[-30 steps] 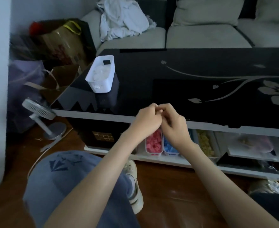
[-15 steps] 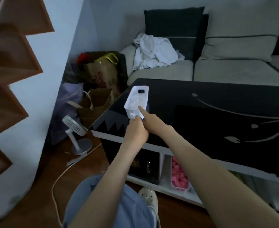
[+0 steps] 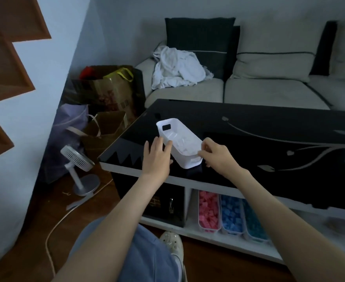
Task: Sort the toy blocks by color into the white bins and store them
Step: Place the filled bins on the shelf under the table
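Head camera looks down on a black glossy coffee table [image 3: 249, 139] with a pale flower pattern. The white bin [image 3: 188, 161] sits at the table's front left corner, turned at a slant to the front edge, and pale white blocks [image 3: 182, 143] lie heaped inside it. Whether its base rests flat on the tabletop or is tipped slightly off it I cannot tell. The left hand [image 3: 157, 157] lies against the bin's left long wall, with fingers [image 3: 168, 145] nearly straight and spread along the plastic, not curled round it. The right hand [image 3: 218, 157] pinches the bin's near right corner, thumb on the rim and the other fingers curled underneath. Under the tabletop, on the table's white lower shelf [image 3: 208, 239], three more bins stand side by side, touching, and hold pink blocks [image 3: 208, 210], blue blocks [image 3: 231, 214] and teal blocks [image 3: 253, 220], pink being nearest the table's left end. Behind the table stands a light sofa [image 3: 269, 92] with a crumpled white cloth [image 3: 177, 70] on its seat. Off the table's left end are paper bags [image 3: 110, 92] and a small standing fan [image 3: 77, 157] on the wooden floor.
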